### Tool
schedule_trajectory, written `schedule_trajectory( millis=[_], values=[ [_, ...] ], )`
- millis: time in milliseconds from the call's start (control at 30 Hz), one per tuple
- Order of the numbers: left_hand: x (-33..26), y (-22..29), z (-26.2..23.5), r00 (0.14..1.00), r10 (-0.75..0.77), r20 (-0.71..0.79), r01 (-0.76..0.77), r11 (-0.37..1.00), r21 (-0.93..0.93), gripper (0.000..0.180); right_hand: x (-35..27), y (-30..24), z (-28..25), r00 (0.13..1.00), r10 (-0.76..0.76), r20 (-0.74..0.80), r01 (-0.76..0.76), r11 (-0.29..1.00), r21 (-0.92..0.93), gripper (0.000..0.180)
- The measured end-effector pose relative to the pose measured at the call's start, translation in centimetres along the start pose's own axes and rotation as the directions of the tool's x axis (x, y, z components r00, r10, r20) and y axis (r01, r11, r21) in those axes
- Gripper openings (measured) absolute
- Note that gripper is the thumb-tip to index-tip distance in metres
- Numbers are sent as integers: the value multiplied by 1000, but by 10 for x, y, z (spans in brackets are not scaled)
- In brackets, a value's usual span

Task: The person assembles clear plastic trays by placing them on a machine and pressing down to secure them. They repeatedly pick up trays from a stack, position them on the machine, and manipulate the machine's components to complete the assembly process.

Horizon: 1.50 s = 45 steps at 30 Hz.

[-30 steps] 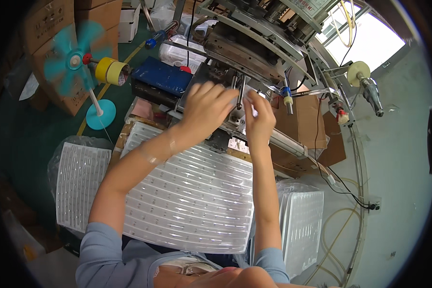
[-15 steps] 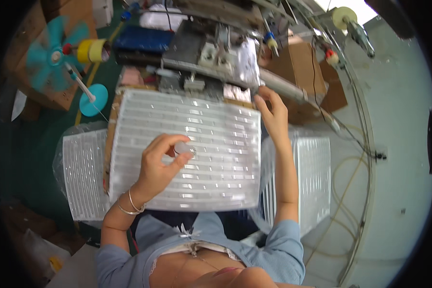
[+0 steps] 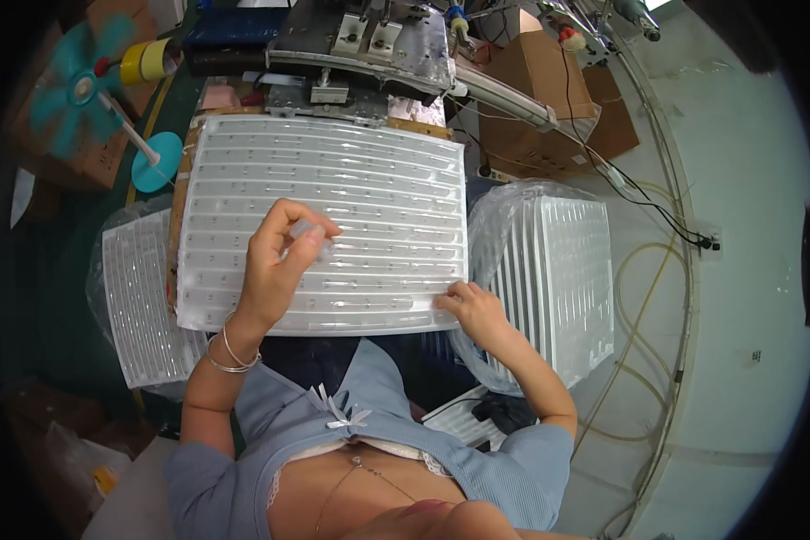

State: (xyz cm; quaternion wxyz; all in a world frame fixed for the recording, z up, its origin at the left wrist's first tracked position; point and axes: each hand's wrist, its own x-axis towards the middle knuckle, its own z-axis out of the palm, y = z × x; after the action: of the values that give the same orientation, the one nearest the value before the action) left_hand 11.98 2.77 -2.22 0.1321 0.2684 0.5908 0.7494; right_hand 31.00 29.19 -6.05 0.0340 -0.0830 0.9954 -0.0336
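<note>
A large white tray (image 3: 185, 270) with ridged rows lies in front of me, and small clear pieces sit along its rows. Over its middle, my left hand (image 3: 277, 256) is closed on a small translucent plastic piece (image 3: 308, 230), partly hidden by the fingers. My right hand (image 3: 477, 313) is at the tray's near right corner, its thumb and fingers drawn together at the end of a row. Whatever its fingertips may grip is too small to make out.
Beyond the tray stands a metal machine (image 3: 360, 67) with clamps. To the right, a stack of similar white trays (image 3: 571, 279) sits in clear plastic; another wrapped tray (image 3: 148, 297) is at left. A teal fan (image 3: 85, 88), cardboard boxes (image 3: 522, 85) and cables surround the bench.
My right hand has come from the tray's far right corner to its near right corner. My left hand still holds the plastic piece, now tilted differently. The whole view has shifted.
</note>
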Motion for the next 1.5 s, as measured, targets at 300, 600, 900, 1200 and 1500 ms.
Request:
schedule_trajectory(
  millis=[300, 600, 900, 1200, 1500],
  values=[
    [19, -18, -17, 971, 14, -239, -59, 982, -182, 14, 62, 31, -40, 906, 338, -255, -101, 758, 644, 17],
    [84, -12, -60, 839, 538, -85, -262, 536, 803, 19, 181, 33, -58, 844, 432, -317, 128, 411, 903, 18],
    [265, 2, -18, 850, 454, 266, -262, -72, 962, 33, 243, 48, -88, 689, 547, -475, 145, 539, 830, 26],
    [218, 21, -33, 803, 584, 120, -446, 454, 771, 25, 337, 43, -122, 521, 59, -851, 73, 991, 114, 20],
    [100, 9, -87, 964, -252, -90, 229, 950, -210, 34, 372, 54, -121, 549, 171, -818, -55, 984, 169, 14]
  ],
)
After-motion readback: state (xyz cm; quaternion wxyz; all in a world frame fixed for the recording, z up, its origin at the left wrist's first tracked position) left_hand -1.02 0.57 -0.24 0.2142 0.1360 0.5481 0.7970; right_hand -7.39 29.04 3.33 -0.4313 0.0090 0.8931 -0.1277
